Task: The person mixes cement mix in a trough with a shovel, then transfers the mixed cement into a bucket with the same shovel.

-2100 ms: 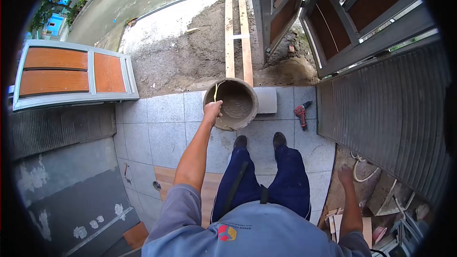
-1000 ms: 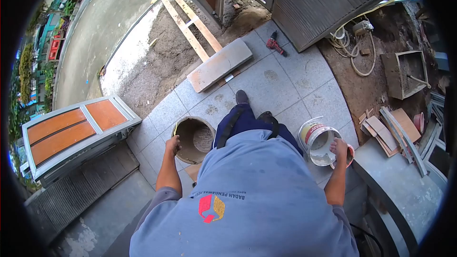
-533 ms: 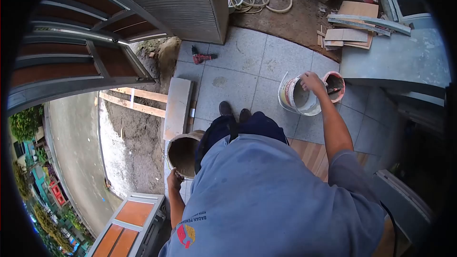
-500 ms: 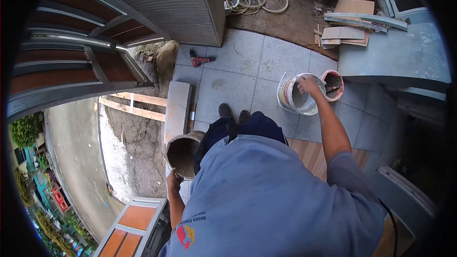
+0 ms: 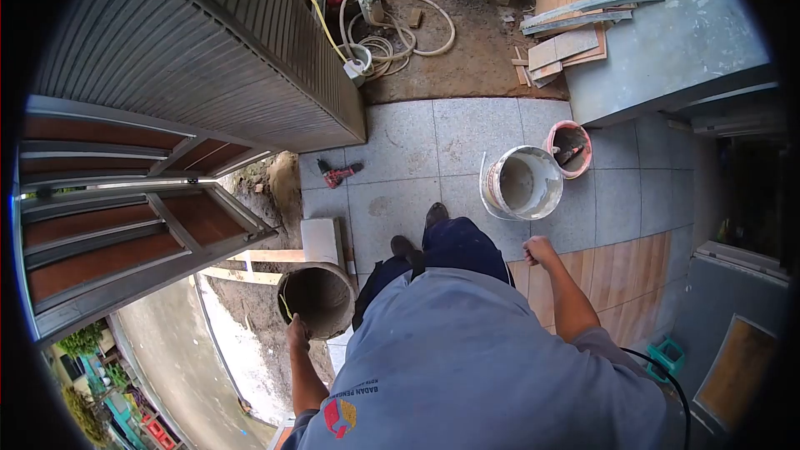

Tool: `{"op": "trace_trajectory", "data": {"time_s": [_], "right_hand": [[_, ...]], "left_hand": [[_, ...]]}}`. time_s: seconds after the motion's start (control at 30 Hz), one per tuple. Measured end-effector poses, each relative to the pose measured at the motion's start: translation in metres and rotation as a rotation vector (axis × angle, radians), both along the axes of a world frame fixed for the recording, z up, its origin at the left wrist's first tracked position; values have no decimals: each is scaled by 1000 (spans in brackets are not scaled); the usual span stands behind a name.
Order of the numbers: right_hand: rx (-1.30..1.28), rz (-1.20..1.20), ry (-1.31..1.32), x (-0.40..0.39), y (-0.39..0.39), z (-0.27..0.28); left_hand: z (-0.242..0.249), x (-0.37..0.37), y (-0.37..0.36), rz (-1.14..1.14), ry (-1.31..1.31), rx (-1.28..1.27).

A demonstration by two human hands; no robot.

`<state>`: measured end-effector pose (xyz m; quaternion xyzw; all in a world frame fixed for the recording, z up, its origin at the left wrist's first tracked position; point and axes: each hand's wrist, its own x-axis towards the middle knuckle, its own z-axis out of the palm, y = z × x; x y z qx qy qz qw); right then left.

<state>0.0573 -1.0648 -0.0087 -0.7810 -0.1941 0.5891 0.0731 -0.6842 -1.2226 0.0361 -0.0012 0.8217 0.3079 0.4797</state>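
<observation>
My left hand [image 5: 297, 333] grips the near rim of a dark, mud-stained bucket [image 5: 317, 300], whose inside looks mostly bare. On the other side, my right hand [image 5: 540, 251] is closed in the air with nothing visible in it, below a white bucket [image 5: 522, 182]. That white bucket stands on the grey tiles with greyish material inside. Touching or close beside it is a red-rimmed bucket [image 5: 569, 150] with a tool in it. A red and black drill [image 5: 339, 172] lies on the tiles ahead of my feet.
A coiled hose [image 5: 433, 52] lies on the dirt ahead. Wood pieces [image 5: 575, 46] are stacked at the upper right by a grey ledge [image 5: 658, 50]. Folding door panels [image 5: 108, 225] stand at the left. A green stool [image 5: 667, 358] is at the lower right.
My right hand has left the white bucket's rim and moved back toward my body. The dark bucket remains in my left hand. My view and feet have shifted.
</observation>
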Motion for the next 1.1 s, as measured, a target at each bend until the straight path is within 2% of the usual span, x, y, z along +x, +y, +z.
{"op": "trace_trajectory", "data": {"time_s": [0.1, 0.17, 0.3, 0.43, 0.6, 0.73, 0.83, 0.87, 0.97, 1.0, 1.1], "right_hand": [[4, -44, -13, 21, 19, -6], [19, -98, -19, 33, 47, -7], [121, -61, -19, 58, 115, -3], [207, 4, -54, 79, 180, -1], [251, -28, -34, 87, 237, 7], [193, 8, -52, 92, 268, -2], [138, -34, -38, 98, 282, -14], [118, -49, -26, 96, 289, -11], [52, -94, -9, 100, 291, -6], [40, -105, -12, 101, 293, -7], [-13, -152, -5, 100, 298, -8]], "left_hand": [[30, 16, 37, -152, 81, -221], [24, 18, 47, -116, 47, -139], [16, 25, 69, -103, -56, -30], [33, 69, 116, -72, -3, -191], [28, 98, 163, -94, -85, -231], [40, 142, 211, -294, -37, -227], [44, 172, 247, -318, -86, -171], [-14, 133, 221, -307, -200, -311], [-20, 148, 251, -674, 125, -329], [-32, 142, 255, -716, 123, -319], [-25, 154, 287, -633, 96, -354]]}}
